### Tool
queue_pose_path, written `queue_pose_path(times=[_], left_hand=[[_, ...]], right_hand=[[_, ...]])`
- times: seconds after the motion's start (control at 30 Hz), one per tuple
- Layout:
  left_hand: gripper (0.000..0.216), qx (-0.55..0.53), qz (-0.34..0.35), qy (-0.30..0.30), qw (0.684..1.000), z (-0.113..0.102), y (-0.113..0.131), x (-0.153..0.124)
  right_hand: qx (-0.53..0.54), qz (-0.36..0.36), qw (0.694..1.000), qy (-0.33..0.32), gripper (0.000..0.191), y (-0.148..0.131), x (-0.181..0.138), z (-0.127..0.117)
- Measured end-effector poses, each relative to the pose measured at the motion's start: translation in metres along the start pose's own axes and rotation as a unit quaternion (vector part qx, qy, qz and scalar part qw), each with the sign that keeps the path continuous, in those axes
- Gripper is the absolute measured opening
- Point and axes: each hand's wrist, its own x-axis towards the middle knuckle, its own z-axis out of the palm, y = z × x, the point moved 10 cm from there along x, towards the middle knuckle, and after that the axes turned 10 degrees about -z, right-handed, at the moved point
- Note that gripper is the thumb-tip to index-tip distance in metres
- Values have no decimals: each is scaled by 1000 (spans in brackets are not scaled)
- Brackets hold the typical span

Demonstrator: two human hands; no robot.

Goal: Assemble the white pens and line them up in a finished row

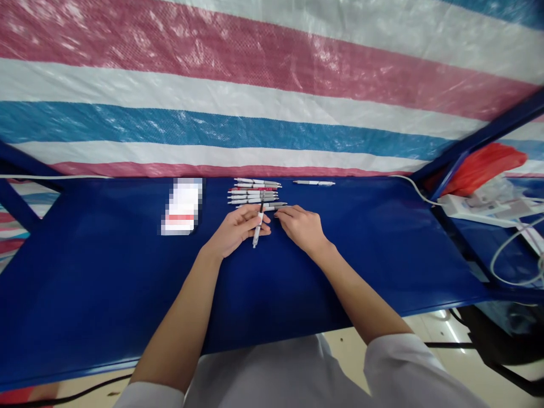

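My left hand (229, 233) is closed on a white and black pen (257, 229), which stands nearly upright between the thumb and fingers. To its right, my right hand (304, 228) has its fingers drawn together at the tips; whether something small is in them I cannot make out. Those fingertips are close to the end of a pen (277, 206) lying on the table. Just beyond both hands, several white pens (250, 199) lie side by side in a row, with one red pen (255, 188) among them. One more white pen (314, 183) rests apart, farther right.
The blue table (114, 283) reaches back to a striped plastic sheet (255, 130). A blurred-out white rectangle (182, 207) lies left of the pens. At the right are a red plastic bag (484, 167), a white power strip (476, 209) and loose cables (495, 260).
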Motion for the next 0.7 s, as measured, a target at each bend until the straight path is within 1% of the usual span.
queue_pose_path(times=[0.2,0.5,0.7], left_hand=[[34,9,-11,1,1000,0,-1,0],[30,3,-4,-1,1000,-3,-1,0],[30,4,-5,6,1000,-4,1,1]], right_hand=[[-4,-19,1000,18,25,0,2,2],[-13,-69,996,51,26,-5,7,3],[9,-69,995,66,27,-3,7,0]])
